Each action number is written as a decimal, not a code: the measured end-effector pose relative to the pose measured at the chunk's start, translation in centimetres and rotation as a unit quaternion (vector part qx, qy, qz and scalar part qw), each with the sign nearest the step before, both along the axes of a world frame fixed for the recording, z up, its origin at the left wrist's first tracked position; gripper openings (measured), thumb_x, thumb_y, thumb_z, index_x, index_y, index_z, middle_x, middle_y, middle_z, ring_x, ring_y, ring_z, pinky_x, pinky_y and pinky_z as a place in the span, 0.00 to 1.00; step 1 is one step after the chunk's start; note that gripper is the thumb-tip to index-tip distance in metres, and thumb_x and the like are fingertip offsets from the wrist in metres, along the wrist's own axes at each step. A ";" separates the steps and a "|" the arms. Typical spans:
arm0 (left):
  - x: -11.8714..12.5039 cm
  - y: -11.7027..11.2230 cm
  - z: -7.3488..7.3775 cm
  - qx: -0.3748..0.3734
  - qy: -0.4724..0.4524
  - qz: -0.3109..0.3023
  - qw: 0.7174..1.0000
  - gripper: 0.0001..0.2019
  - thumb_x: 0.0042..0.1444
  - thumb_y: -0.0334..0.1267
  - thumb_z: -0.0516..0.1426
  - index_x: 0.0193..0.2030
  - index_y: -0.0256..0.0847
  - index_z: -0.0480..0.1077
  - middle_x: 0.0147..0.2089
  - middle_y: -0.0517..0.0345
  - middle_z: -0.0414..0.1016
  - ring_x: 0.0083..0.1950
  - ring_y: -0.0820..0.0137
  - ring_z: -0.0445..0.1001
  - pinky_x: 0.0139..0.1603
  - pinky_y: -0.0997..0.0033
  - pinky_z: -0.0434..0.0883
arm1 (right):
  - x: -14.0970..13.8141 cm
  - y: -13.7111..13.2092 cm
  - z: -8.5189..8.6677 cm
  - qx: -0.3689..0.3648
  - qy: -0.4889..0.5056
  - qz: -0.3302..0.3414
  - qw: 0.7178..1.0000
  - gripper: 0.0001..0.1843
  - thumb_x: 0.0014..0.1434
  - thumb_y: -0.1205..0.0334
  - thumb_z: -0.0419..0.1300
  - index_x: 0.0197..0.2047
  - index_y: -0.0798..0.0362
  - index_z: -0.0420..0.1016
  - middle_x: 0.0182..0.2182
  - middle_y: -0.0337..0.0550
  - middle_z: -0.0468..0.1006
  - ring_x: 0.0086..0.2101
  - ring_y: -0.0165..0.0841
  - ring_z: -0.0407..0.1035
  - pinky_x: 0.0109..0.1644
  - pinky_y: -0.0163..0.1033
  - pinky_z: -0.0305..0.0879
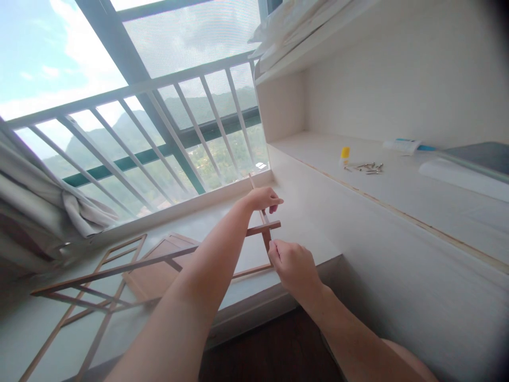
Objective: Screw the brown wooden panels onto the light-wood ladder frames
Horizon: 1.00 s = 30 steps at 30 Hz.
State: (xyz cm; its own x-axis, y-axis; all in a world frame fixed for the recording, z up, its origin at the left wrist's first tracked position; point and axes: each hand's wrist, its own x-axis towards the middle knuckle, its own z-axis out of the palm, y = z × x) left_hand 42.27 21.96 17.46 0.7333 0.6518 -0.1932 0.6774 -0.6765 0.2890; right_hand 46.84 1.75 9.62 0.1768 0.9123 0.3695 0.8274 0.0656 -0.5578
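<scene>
A slim brown wooden frame (pixel 111 271) stretches from the lower left to the middle of the view, with crossbars at its right end. My left hand (pixel 264 199) is closed around a short bar at that end, fingers curled over it. Just below, my right hand (pixel 295 263) makes a fist against the same end of the frame. A thin pale sliver, perhaps a metal shaft, shows between this fist and the crossbar; what the fingers enclose is hidden. My left forearm covers part of the frame.
On the white ledge are a yellow-capped small bottle (pixel 344 155), several loose screws (pixel 371 168) and a blue-and-white tube (pixel 407 145). A flat wooden panel (pixel 153 273) and another wooden frame (pixel 104 313) lie on the pale sill. A railing, window and grey curtain (pixel 43 196) stand beyond.
</scene>
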 end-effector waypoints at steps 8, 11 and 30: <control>0.1 -0.1 0.1 0.002 0.014 0.003 1.000 0.21 0.58 0.51 0.53 0.22 0.40 0.74 0.25 0.61 0.76 0.22 0.76 0.69 0.29 0.74 0.62 | 0.7 0.1 0.2 0.021 0.091 0.027 0.995 0.20 0.67 0.59 0.47 0.23 0.52 0.61 0.17 0.38 0.64 0.20 0.28 0.52 0.29 0.40 0.37; 0.1 0.0 0.0 0.001 0.011 -0.001 1.000 0.22 0.58 0.52 0.53 0.22 0.40 0.74 0.25 0.61 0.76 0.22 0.76 0.69 0.30 0.74 0.62 | -0.6 0.2 -0.7 0.033 0.332 0.049 0.941 0.24 0.68 0.54 0.44 0.20 0.51 0.57 0.14 0.35 0.59 0.19 0.28 0.53 0.26 0.37 0.43; 0.0 0.2 -0.2 -0.006 -0.002 -0.005 1.000 0.22 0.58 0.52 0.53 0.22 0.40 0.74 0.25 0.60 0.76 0.22 0.76 0.68 0.30 0.74 0.62 | -2.6 0.1 -1.3 0.045 0.607 0.077 0.790 0.29 0.66 0.47 0.46 0.17 0.51 0.57 0.11 0.33 0.58 0.15 0.24 0.51 0.20 0.34 0.46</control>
State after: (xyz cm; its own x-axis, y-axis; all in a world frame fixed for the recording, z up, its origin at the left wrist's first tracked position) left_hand 42.25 22.16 17.29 0.7402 0.6423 -0.1987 0.6699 -0.6793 0.2997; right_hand 44.20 1.89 8.28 0.3392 0.9375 0.0779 -0.3352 0.1978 -0.9211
